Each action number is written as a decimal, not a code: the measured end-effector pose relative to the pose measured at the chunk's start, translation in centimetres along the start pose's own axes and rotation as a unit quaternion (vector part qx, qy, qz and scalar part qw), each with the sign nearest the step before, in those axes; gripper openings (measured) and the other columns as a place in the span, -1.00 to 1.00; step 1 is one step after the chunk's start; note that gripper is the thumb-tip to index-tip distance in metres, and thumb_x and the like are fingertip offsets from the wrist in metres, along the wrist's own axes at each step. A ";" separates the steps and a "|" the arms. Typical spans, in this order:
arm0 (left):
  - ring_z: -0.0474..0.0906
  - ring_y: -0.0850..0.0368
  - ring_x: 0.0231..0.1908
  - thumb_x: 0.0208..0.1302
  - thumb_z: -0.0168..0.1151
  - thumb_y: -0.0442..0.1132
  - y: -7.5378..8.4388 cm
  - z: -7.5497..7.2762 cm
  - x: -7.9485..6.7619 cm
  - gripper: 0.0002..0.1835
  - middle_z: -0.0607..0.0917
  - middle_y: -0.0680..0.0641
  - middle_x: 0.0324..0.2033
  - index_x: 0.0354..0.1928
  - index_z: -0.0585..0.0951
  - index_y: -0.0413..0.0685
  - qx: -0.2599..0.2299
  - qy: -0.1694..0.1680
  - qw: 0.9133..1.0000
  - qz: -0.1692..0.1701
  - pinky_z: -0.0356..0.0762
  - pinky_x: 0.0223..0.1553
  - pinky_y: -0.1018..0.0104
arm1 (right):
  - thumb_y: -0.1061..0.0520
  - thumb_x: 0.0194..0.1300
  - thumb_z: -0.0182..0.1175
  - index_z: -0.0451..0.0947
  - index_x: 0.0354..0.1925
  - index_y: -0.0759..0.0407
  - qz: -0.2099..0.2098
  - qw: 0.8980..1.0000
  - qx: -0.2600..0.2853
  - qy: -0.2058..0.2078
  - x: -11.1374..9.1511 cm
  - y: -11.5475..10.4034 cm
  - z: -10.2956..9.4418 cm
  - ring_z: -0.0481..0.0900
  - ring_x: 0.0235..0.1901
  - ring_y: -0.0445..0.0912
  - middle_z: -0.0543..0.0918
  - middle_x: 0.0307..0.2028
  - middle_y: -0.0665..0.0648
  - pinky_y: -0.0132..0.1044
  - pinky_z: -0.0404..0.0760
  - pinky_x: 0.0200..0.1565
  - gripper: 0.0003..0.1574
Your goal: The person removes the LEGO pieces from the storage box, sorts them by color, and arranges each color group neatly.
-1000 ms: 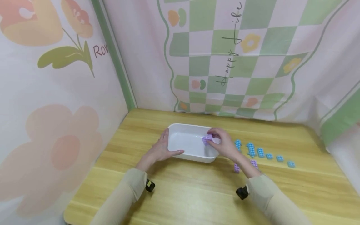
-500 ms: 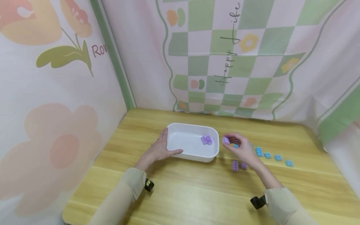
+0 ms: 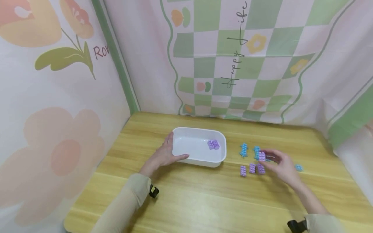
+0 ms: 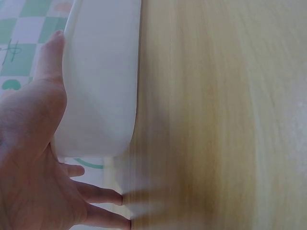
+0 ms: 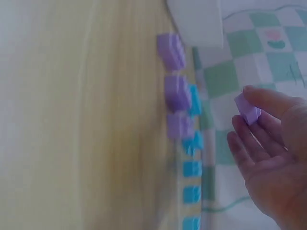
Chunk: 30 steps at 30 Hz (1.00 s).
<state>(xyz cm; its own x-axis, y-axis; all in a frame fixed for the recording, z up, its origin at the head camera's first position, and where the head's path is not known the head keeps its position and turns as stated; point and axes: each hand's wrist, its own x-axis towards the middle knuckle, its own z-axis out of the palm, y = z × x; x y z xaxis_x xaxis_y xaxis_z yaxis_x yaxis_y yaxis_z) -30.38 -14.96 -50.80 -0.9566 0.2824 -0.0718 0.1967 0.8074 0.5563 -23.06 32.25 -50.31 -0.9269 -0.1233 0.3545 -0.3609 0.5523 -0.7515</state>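
A white plastic tray (image 3: 199,162) stands on the table, with two purple building bricks (image 3: 213,144) inside near its right end. At the tray's left end rests my left hand (image 3: 163,156), its thumb along the front rim and its fingers spread by the left wall. My right hand (image 3: 281,165) pinches another purple brick (image 5: 247,109) between thumb and fingertips, raised above the table. Below it, three purple bricks (image 3: 252,168) lie in a row. Behind them are blue pieces (image 3: 243,150), some with small side projections; the right hand covers part of that row.
The wooden table (image 3: 186,200) runs back to a hanging cloth (image 3: 239,74) with a green checked print. Another printed cloth (image 3: 67,139) hangs along the left side. A small blue brick (image 3: 298,167) lies right of the right hand.
My right hand has come out of the tray with a purple brick and moved right, over the bricks on the table. Two purple bricks stay in the tray. The left hand keeps its place.
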 end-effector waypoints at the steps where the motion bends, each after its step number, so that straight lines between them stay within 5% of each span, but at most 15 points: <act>1: 0.19 -0.47 0.66 0.27 0.37 0.54 0.0 0.0 0.0 0.50 -0.16 -0.30 0.80 0.80 -0.33 -0.12 0.001 0.000 1.000 0.000 0.34 0.63 -0.37 | 0.42 0.29 0.48 0.58 0.26 0.54 0.004 1.000 -0.015 0.002 -0.4 0.5 -0.4 0.56 -0.01 -0.67 0.69 0.04 -0.46 -0.81 0.57 0.06 -0.40; 4: 0.19 -0.47 0.66 0.27 0.37 0.55 0.0 0.1 0.0 0.50 -0.16 -0.29 0.80 0.80 -0.34 -0.12 0.001 -0.001 1.000 -0.002 0.34 0.63 -0.38 | 0.44 0.29 0.47 0.62 0.22 0.54 0.011 0.998 -0.061 0.004 -1.6 1.6 -1.2 0.55 -0.09 -0.66 0.85 0.01 0.03 -0.76 0.64 -0.09 -0.46; 8: 0.17 -0.46 0.67 0.26 0.38 0.55 0.1 0.1 0.0 0.50 -0.17 -0.29 0.80 0.80 -0.33 -0.12 -0.001 0.000 1.000 -0.005 0.32 0.64 -0.38 | 0.45 0.26 0.49 0.65 0.18 0.53 0.022 0.993 -0.117 -0.015 -2.8 2.6 -1.8 0.58 -0.16 -0.61 0.76 0.01 0.57 -0.65 0.74 -0.20 -0.48; 16: 0.17 -0.46 0.67 0.27 0.37 0.54 0.3 0.1 -0.3 0.49 -0.17 -0.28 0.80 0.80 -0.33 -0.12 -0.001 0.000 1.000 -0.009 0.31 0.65 -0.38 | 0.38 0.17 0.59 0.71 0.12 0.44 0.012 0.986 -0.161 -0.029 -3.9 3.5 -1.7 0.60 -0.26 -0.54 0.81 -0.19 0.32 -0.53 0.77 -0.23 -0.47; 30: 0.16 -0.45 0.68 0.27 0.38 0.53 0.2 0.0 -0.2 0.50 -0.16 -0.30 0.80 0.79 -0.33 -0.13 0.000 -0.001 1.000 -0.006 0.28 0.67 -0.33 | 0.29 0.14 0.63 0.75 0.04 0.43 -0.008 0.978 -0.206 -0.023 -3.7 3.7 -1.4 0.62 -0.17 -0.40 0.79 -0.05 0.38 -0.46 0.76 -0.20 -0.50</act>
<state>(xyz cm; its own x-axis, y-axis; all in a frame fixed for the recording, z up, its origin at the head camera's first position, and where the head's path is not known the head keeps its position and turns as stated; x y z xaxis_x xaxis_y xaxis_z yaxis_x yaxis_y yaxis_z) -30.19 -14.90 -50.66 -0.9582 0.2745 -0.0805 0.1855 0.8106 0.5554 -20.82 35.90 -53.57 -0.9288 -0.1666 0.3309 -0.3115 0.8347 -0.4541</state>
